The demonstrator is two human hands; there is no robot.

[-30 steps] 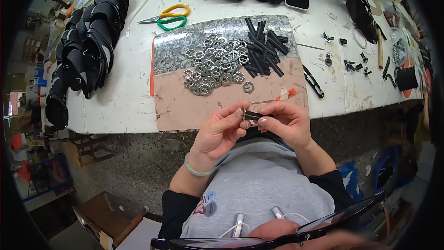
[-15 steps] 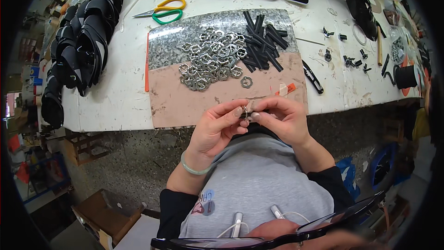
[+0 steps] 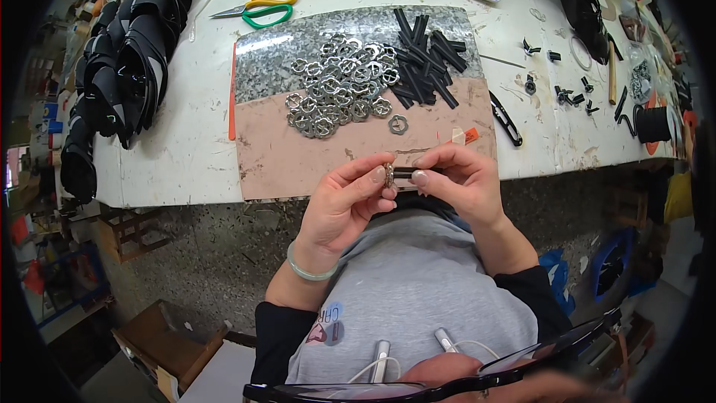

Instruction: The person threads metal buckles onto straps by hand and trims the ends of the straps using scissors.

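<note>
Together, two hands [image 3: 337, 198] [image 3: 473, 188], one black strip [image 3: 403, 170]

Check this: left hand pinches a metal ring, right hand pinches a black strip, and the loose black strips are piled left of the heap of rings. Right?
Not quite: the loose black strips are piled right of the heap of rings, per the head view. Left hand pinching a metal ring and right hand a black strip both hold.

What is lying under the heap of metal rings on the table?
The heap of metal rings lies on a mottled grey surface at the far side and a pinkish-brown surface at the near side. Anything its middle fully covers cannot be seen.
</note>
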